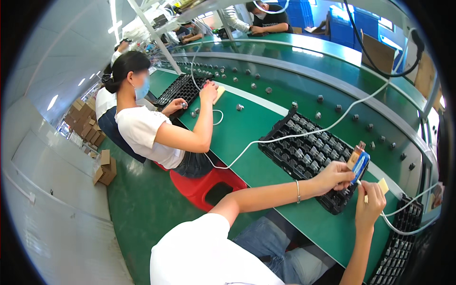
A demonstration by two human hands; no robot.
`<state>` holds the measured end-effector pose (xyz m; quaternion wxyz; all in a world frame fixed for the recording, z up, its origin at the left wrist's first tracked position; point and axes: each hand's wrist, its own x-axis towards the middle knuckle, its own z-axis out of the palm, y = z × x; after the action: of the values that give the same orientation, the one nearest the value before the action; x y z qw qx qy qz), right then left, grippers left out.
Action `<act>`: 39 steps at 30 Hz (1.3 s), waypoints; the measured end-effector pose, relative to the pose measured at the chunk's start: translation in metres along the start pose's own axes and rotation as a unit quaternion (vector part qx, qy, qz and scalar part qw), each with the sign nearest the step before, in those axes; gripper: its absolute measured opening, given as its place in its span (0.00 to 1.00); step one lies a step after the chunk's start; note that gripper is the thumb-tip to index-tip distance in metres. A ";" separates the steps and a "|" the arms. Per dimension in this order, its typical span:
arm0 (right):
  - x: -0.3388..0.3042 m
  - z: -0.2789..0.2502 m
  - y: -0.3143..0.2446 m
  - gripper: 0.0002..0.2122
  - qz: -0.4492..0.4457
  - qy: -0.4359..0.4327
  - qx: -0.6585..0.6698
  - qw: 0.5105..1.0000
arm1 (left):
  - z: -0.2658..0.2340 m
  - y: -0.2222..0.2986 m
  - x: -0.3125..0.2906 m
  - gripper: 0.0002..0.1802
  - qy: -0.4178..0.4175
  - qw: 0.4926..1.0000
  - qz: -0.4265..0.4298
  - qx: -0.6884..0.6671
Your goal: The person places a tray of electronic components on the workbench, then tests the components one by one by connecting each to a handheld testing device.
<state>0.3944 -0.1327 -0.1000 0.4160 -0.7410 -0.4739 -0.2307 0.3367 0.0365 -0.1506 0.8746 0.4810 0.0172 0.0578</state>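
Note:
My left hand point(335, 177), with a bracelet on its wrist, is closed on a small blue-and-tan object point(361, 167) with a reddish-brown tip. I cannot make out its exact kind. Just beside it, my right hand point(372, 202) has its fingers pinched at the lower end of that object, where something thin and white shows. A pale yellow flat piece point(383, 185) sticks out behind the right fingers. Below and left of the objects lies a black compartment tray point(280, 159) with several small metallic parts point(308, 158) in it, partly covered by my left hand.
A white cable point(339, 122) loops across the tray. Another black tray point(396, 251) stands at the right. Small metal parts point(319, 98) sit spaced along the green conveyor point(285, 85). To my left a co-worker sits on a red stool point(190, 187) at the green bench point(232, 130).

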 end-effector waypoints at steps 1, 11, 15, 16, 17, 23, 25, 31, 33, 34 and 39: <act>-0.001 0.001 0.004 0.03 0.002 -0.002 0.000 1.000 | 0.000 -0.001 0.002 0.11 0.005 1.000 -0.003 -0.007; 0.022 -0.022 0.030 0.11 0.192 -0.010 0.106 0.976 | -0.026 0.019 0.008 0.09 0.020 0.996 0.002 0.091; 0.017 -0.042 0.062 0.12 0.273 -0.034 0.111 0.955 | -0.014 0.006 0.011 0.09 0.007 0.996 -0.015 0.092; 0.015 -0.042 0.067 0.12 0.279 -0.067 0.138 0.948 | -0.011 0.004 0.010 0.09 -0.004 0.994 -0.005 0.109; 0.013 -0.042 0.069 0.13 0.283 -0.100 0.167 0.939 | -0.010 0.002 0.009 0.09 -0.013 0.992 -0.007 0.126; 0.014 -0.033 0.050 0.14 0.257 -0.207 0.305 0.893 | 0.000 0.004 0.001 0.10 -0.055 0.977 -0.024 0.204; 0.011 -0.027 0.048 0.14 0.278 -0.238 0.334 0.869 | 0.003 0.005 0.001 0.10 -0.075 0.971 -0.029 0.226; 0.007 -0.018 0.036 0.19 0.265 -0.246 0.259 0.896 | -0.001 0.002 0.002 0.10 -0.104 0.961 -0.042 0.253; 0.005 -0.012 0.037 0.20 0.262 -0.227 0.219 0.912 | 0.000 0.001 0.002 0.11 -0.110 0.954 -0.036 0.278; 0.003 -0.011 0.037 0.20 0.262 -0.227 0.217 0.912 | 0.005 0.004 0.001 0.12 -0.099 0.943 -0.015 0.316; -0.001 -0.006 0.042 0.18 0.200 -0.124 0.093 0.967 | -0.005 0.016 0.006 0.27 -0.038 0.983 -0.011 0.178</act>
<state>0.4319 -0.1470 -0.1139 0.4586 -0.8019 -0.3830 -0.0040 0.3408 0.0496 -0.1393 0.7754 0.6309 -0.0007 0.0261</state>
